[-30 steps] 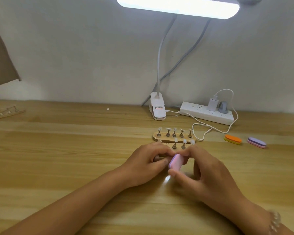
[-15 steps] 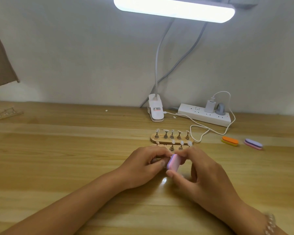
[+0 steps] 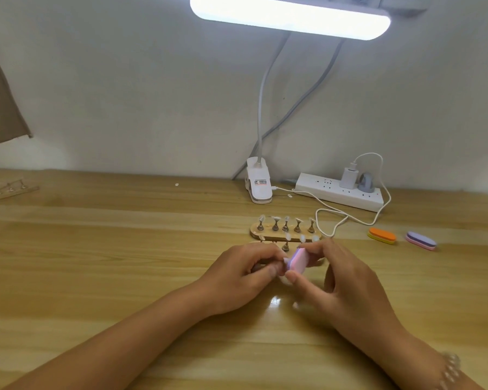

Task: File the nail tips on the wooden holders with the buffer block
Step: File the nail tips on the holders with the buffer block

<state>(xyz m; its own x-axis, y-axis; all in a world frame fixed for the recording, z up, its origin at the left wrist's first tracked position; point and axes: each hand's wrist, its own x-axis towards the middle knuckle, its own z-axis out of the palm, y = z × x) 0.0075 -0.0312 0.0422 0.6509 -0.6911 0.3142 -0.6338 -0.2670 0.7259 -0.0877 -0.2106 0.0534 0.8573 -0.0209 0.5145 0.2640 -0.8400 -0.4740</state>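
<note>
The buffer block [image 3: 297, 261] has edged slightly toward the wooden holders [image 3: 268, 234] in the last half second, and both hands stay just in front of them on the wooden table [image 3: 96, 263]. The block is a rounded slab of pink and lilac foam. It stands on edge, its long axis slanting from near-left to far-right. The right hand [image 3: 347, 288] pinches it between thumb and fingertips. The left hand [image 3: 237, 280], fingers curled, pinches a pale nail tip [image 3: 285, 261] against the block's face.
</note>
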